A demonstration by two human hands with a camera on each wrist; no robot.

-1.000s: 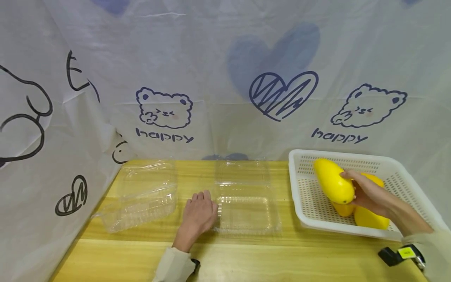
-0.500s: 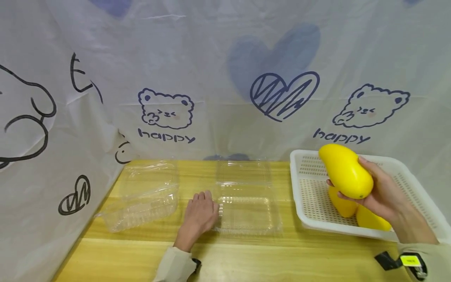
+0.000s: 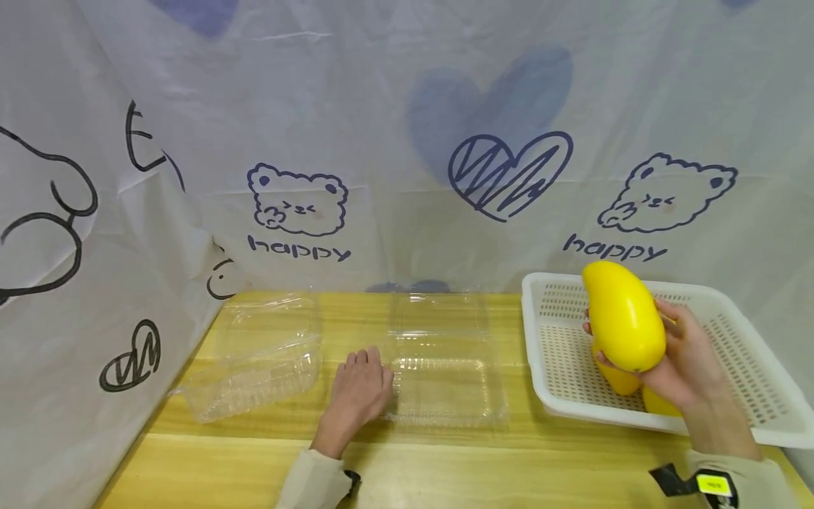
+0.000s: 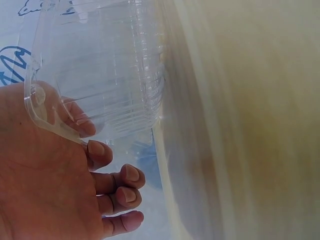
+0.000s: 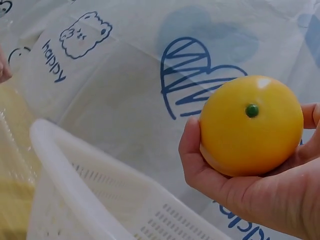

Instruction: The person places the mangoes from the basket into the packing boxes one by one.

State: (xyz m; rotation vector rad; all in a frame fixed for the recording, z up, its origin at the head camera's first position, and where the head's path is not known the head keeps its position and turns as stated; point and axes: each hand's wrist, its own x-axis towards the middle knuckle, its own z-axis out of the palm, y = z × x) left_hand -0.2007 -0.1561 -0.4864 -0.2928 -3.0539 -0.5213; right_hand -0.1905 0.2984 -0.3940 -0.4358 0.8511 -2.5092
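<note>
My right hand (image 3: 693, 360) grips a smooth yellow mango (image 3: 623, 318) and holds it above the white basket. In the right wrist view, the mango (image 5: 245, 135) has a green stem spot facing the camera, with my fingers and thumb around its sides. Lower in the basket, more yellow mangoes (image 3: 620, 378) show, partly hidden by the held one. My left hand (image 3: 359, 389) stays at the left edge of an open clear plastic clamshell box (image 3: 445, 389). In the left wrist view, thumb and index finger pinch the rim of the box (image 4: 100, 65); the other fingers curl loosely.
A white perforated basket (image 3: 537, 382) stands on the right of the wooden table (image 3: 445, 474). Another open clear clamshell box (image 3: 248, 389) lies at the left. Printed white cloth (image 3: 394, 141) hangs behind and along the left side.
My right hand has lifted the mango up from the basket and turned it more upright. My left hand and both plastic boxes have stayed put.
</note>
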